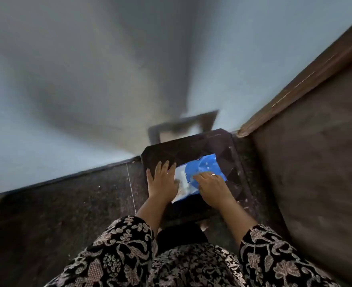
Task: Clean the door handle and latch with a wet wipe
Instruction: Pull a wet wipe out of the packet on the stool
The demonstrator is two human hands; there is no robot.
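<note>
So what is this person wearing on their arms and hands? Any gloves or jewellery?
No gloves: both hands are bare. The right hand has a ring on one of its fingers; the left hand shows none. Both arms wear loose sleeves reaching partway down the forearm, black with a pale floral and leaf pattern: left sleeve, right sleeve. The forearms below are uncovered.

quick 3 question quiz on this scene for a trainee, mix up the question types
1. True or false: the wipes pack lies on the dark stool.
2. Which of the hands wears a ring? A) left hand B) right hand
3. Fill in: the left hand lies flat, fingers spread, on the pack's ____ end.

Key: 1 true; 2 B; 3 white
</note>
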